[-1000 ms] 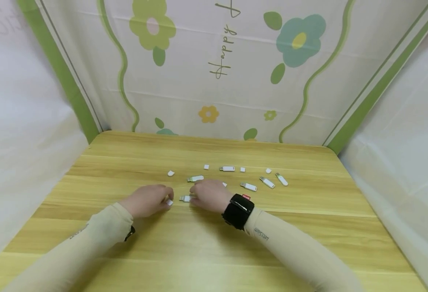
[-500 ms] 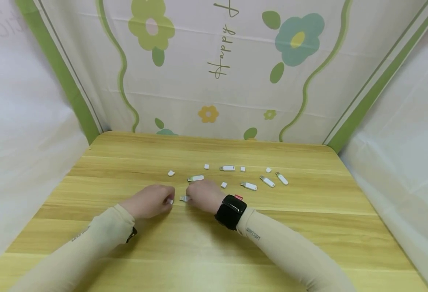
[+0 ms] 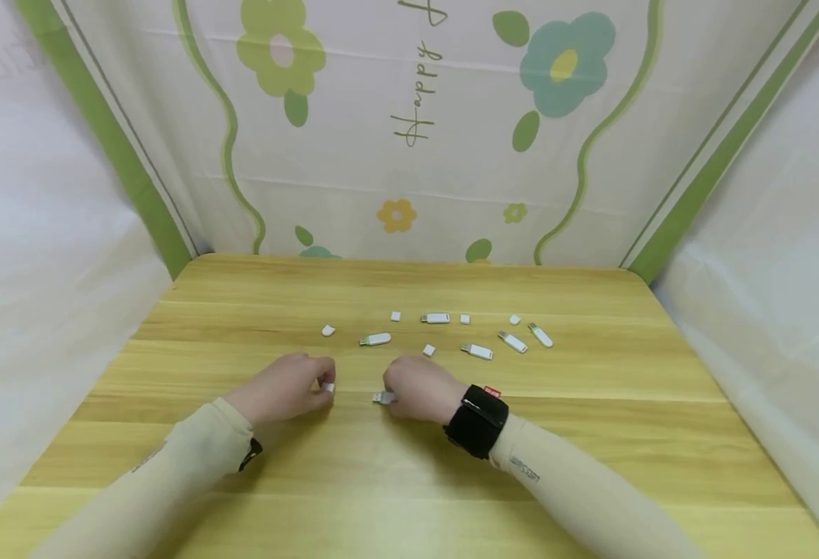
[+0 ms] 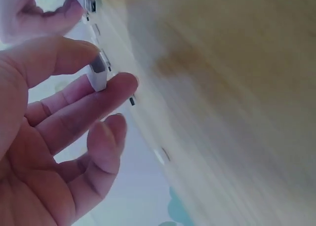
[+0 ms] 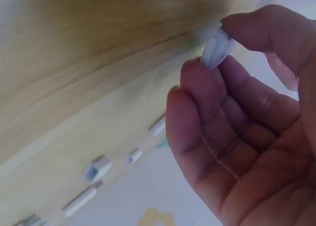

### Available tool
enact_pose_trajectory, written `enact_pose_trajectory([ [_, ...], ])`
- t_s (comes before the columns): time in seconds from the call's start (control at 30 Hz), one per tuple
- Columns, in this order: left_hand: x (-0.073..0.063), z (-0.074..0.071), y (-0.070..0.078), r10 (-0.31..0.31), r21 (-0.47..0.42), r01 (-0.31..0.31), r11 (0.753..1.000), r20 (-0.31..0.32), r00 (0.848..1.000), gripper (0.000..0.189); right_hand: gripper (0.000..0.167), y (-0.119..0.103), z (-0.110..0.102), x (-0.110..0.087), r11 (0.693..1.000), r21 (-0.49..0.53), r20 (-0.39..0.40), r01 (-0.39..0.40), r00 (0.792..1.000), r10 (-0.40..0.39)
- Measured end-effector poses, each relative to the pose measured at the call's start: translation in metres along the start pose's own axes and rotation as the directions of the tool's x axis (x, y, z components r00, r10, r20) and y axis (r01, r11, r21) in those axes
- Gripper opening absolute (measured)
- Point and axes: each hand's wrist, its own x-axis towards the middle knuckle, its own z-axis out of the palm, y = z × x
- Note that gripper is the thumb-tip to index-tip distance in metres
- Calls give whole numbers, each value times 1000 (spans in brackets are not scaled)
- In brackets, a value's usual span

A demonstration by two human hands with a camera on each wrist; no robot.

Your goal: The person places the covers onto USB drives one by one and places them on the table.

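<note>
My left hand (image 3: 285,390) pinches a small white USB cap (image 4: 99,77) between thumb and fingertips, its hollow end showing in the left wrist view. To its right, my right hand (image 3: 425,388) grips a white USB flash drive (image 3: 383,397) close over the table. The drive's metal plug points left, towards the cap, with a gap between the two. In the right wrist view the drive's back end (image 5: 217,48) shows between thumb and fingers. The other fingers of the left hand are loosely bent, away from the cap.
Beyond the hands on the wooden table (image 3: 409,481) lie several uncapped flash drives, among them a rounded one (image 3: 375,339) and a rectangular one (image 3: 477,352). Several loose white caps are scattered between them, including a square cap (image 3: 428,351) and a rounded cap (image 3: 328,331). A printed curtain (image 3: 339,155) hangs behind.
My right hand has closed on the flash drive and drawn it to the right and slightly nearer me. My left hand has stayed almost in place with the cap.
</note>
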Motion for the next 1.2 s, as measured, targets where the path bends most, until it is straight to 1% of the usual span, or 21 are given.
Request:
enact_pose_trajectory([
  [0.13, 1, 0, 5, 56, -2, -56, 998, -60, 997, 13, 19, 4, -6, -19, 1000, 0, -23, 5, 1000, -5],
  [0.2, 1, 0, 10, 86, -12, -88, 996, -79, 993, 16, 21, 8, -9, -29, 1000, -8, -45, 13, 999, -14],
  [0.27, 2, -1, 15, 110, -28, -113, 993, -91, 990, 14, 24, 11, -12, -39, 1000, -17, -65, 8, 998, -10],
  [0.33, 2, -2, 21, 128, -52, -134, 990, -96, 987, 11, 26, 15, -15, -48, 1000, -13, -84, -4, 996, 3],
  [0.47, 3, -4, 33, 132, -129, -143, 981, -86, 987, 13, 23, 22, -21, -66, 1000, 11, -137, -27, 990, 28],
  [0.57, 4, -4, 39, 138, -191, -149, 970, -70, 988, 16, 20, 29, -26, -79, 1000, 17, -204, -15, 979, 18],
  [0.63, 5, -4, 42, 149, -217, -159, 963, -63, 987, 19, 18, 33, -28, -85, 1000, 12, -244, -7, 970, 10],
  [0.77, 6, -4, 46, 172, -196, -182, 964, -70, 983, 23, 13, 40, -32, -96, 1000, -2, -301, 21, 953, -21],
  [0.87, 5, -7, 52, 188, -155, -203, 967, -102, 977, 25, 10, 45, -32, -102, 999, -18, -331, 44, 942, -47],
  [0.97, 5, -9, 61, 197, -136, -217, 967, -147, 969, 25, 11, 48, -33, -109, 998, -30, -358, 60, 931, -67],
  [1.1, 4, -11, 72, 192, -143, -226, 964, -218, 957, 23, 14, 49, -33, -115, 996, -44, -395, 80, 914, -91],
  [1.2, 4, -12, 80, 195, -142, -240, 960, -273, 942, 20, 15, 47, -34, -117, 993, -54, -430, 106, 895, -119],
])
